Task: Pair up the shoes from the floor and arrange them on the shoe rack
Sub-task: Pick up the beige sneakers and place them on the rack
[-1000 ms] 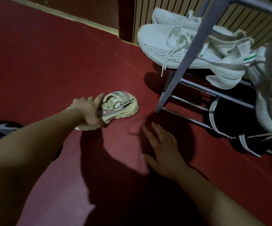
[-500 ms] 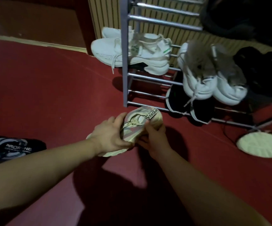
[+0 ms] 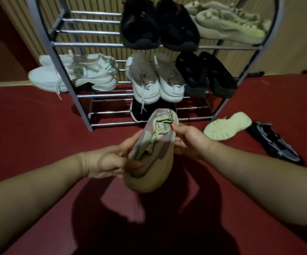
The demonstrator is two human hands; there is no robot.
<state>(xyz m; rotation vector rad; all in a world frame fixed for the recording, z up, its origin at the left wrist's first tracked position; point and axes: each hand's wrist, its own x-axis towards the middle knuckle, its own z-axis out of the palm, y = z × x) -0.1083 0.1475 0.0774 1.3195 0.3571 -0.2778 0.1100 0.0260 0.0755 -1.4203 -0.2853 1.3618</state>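
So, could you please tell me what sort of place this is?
Probably a home entryway or hallway: a metal shoe rack stands on a red floor against a slatted wall, holding pairs such as the grey-and-white sneakers, and an upturned pale sneaker lies beside it.

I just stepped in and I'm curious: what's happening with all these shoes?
A person is tidying shoes onto a metal shoe rack. The left hand and the right hand hold one beige shoe above the red floor in front of it. Pairs already sit on the shelves, such as a white pair. To the right on the floor lie a pale shoe, sole-up and possibly the match, and a dark shoe.
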